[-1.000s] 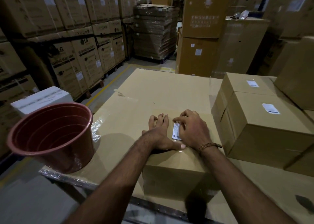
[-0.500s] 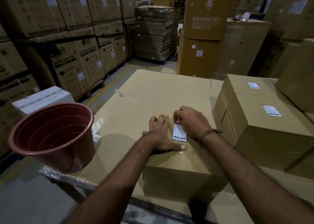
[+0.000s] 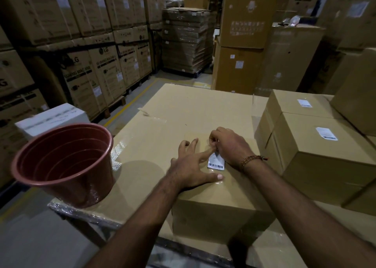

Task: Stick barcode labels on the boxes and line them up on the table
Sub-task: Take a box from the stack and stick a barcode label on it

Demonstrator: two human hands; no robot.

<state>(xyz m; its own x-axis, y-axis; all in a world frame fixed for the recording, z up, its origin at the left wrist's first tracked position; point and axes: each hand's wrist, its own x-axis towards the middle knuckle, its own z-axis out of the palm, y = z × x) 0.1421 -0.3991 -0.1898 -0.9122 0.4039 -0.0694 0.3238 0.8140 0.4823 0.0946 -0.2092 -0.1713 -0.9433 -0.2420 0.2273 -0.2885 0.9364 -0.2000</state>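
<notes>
Fingers (image 3: 212, 140) of the right hand (image 3: 230, 147) now curl, pinching the label's (image 3: 216, 162) top edge; left hand (image 3: 190, 166) has spread wider on the box (image 3: 213, 196).

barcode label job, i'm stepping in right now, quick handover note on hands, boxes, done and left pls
Left hand: flat, fingers spread, steadying the front box.
Right hand: fingers curled at the top end of the barcode label, which lies on that box's top.
Done: two labelled boxes lined up at the right on the table.
Left: finish pressing this label down, then move the box into line with the others.
Red pot stands at the table's left corner.
</notes>
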